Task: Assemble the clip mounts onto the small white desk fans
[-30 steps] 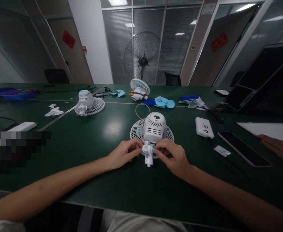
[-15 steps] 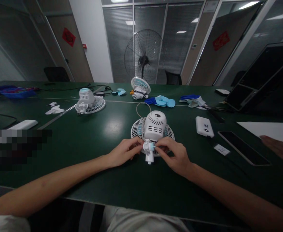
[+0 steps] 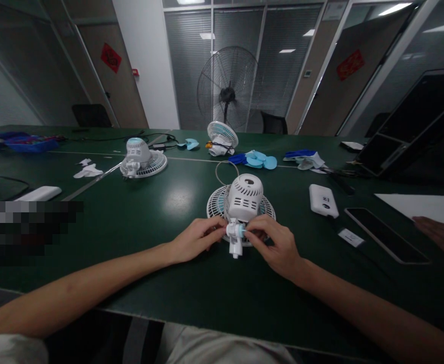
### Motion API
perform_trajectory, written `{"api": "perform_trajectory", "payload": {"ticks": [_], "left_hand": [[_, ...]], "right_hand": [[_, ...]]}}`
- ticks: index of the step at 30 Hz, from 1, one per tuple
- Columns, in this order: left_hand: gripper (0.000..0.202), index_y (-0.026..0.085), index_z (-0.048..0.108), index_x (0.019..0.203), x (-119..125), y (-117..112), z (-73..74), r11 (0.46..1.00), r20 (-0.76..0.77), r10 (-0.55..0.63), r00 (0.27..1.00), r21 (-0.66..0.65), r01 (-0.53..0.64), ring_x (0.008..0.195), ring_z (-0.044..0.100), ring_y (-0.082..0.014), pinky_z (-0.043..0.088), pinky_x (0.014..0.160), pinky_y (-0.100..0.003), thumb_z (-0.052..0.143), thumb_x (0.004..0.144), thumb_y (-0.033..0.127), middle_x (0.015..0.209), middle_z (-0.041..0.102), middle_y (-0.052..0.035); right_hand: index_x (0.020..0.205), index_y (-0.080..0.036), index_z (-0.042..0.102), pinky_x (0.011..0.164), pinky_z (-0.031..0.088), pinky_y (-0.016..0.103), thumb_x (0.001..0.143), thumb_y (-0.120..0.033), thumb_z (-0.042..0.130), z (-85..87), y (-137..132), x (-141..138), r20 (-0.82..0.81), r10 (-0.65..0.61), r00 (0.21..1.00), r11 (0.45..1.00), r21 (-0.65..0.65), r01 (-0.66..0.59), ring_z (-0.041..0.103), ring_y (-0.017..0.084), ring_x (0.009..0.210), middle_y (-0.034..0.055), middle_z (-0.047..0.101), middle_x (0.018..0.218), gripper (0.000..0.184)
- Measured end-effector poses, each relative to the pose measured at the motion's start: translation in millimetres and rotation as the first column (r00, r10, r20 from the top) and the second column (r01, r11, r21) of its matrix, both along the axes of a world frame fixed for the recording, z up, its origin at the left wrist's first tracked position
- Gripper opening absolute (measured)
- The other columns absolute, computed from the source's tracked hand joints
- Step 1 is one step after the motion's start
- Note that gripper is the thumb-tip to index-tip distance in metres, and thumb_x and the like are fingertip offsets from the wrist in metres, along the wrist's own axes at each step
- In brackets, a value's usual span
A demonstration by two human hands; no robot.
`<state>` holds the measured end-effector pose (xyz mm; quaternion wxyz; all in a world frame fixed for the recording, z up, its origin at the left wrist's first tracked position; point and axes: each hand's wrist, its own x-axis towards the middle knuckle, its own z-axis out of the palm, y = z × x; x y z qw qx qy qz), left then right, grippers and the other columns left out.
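Note:
A small white desk fan (image 3: pixel 245 196) lies face down on the green table (image 3: pixel 161 212), its grille against the tabletop and its motor housing up. A white neck joint with a light-blue knob (image 3: pixel 236 235) sticks out toward me. My left hand (image 3: pixel 195 238) pinches the left side of that joint. My right hand (image 3: pixel 273 245) pinches the blue knob from the right. Both hands have their fingers closed on the joint.
Two more small fans (image 3: pixel 141 157) (image 3: pixel 222 137) lie farther back, with blue blades (image 3: pixel 258 160) and gloves (image 3: pixel 301 156) beside them. A white power bank (image 3: pixel 322 200), a phone (image 3: pixel 387 241) and another person's hand (image 3: pixel 440 235) are at right. A floor fan (image 3: pixel 227 88) stands behind.
Both hands stay on the fan's neck joint; my right fingers have shifted slightly on the blue knob. The view has drifted a little.

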<state>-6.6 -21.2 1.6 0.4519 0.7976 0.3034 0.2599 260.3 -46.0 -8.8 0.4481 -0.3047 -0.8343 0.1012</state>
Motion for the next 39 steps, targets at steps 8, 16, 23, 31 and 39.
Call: {"api": "perform_trajectory", "payload": {"ticks": [8, 16, 23, 31, 39], "left_hand": [[0.028, 0.017, 0.063, 0.113, 1.2, 1.0, -0.1, 1.0, -0.01, 0.021, 1.0, 0.009, -0.021, 0.061, 0.056, -0.0084, 0.044, 0.056, -0.019, 0.052, 0.108, 0.043, 0.084, 0.061, 0.0012], [0.031, 0.017, 0.066, 0.114, 0.8, 0.1, 3.1, 0.999, -0.031, 0.002, 1.0, 0.032, -0.001, 0.062, 0.057, -0.0085, 0.045, 0.057, -0.019, 0.049, 0.109, 0.043, 0.085, 0.063, 0.0004], [0.031, 0.017, 0.065, 0.115, 0.6, 0.1, 2.4, 0.999, -0.027, 0.031, 0.999, 0.025, -0.03, 0.062, 0.057, -0.009, 0.045, 0.057, -0.019, 0.052, 0.108, 0.045, 0.086, 0.064, -0.0004], [0.034, 0.018, 0.066, 0.116, 0.0, 0.1, 2.3, 0.999, -0.022, 0.028, 0.999, 0.026, -0.027, 0.06, 0.056, -0.0088, 0.045, 0.056, -0.019, 0.048, 0.11, 0.046, 0.085, 0.063, -0.0004], [0.033, 0.017, 0.068, 0.113, 0.8, 0.3, 1.4, 0.999, -0.042, 0.02, 0.999, 0.037, -0.018, 0.064, 0.057, -0.0099, 0.045, 0.058, -0.018, 0.048, 0.109, 0.044, 0.086, 0.064, -0.0014]], "right_hand": [[0.104, -0.022, 0.063, 0.062, 0.058, 0.027, 0.101, -0.022, 0.065, -0.4, -1.0, -0.1, 0.062, -0.038, 0.997, 0.999, 0.04, 0.036, 0.068, 0.015, 0.077, 0.0044, 0.067, 0.1, 0.003], [0.114, -0.024, 0.064, 0.062, 0.061, 0.027, 0.099, -0.02, 0.067, 0.2, -0.4, 0.1, 0.014, 0.008, 1.0, 1.0, 0.023, -0.008, 0.069, 0.016, 0.081, 0.0058, 0.068, 0.105, 0.015], [0.113, -0.024, 0.063, 0.06, 0.06, 0.026, 0.099, -0.021, 0.067, -1.4, -0.3, -1.5, 0.006, -0.003, 1.0, 1.0, 0.009, 0.003, 0.068, 0.015, 0.077, 0.0048, 0.068, 0.103, 0.015], [0.129, -0.027, 0.065, 0.069, 0.063, 0.03, 0.1, -0.016, 0.063, 0.8, -0.7, 0.7, 0.032, 0.014, 0.999, 0.996, 0.082, -0.017, 0.072, 0.019, 0.09, 0.0064, 0.071, 0.109, 0.031], [0.098, -0.023, 0.068, 0.07, 0.061, 0.031, 0.101, -0.022, 0.065, 4.5, -0.9, -4.1, -0.005, -0.088, 0.996, 0.993, 0.08, 0.088, 0.069, 0.018, 0.084, 0.0039, 0.07, 0.094, 0.005]]}}
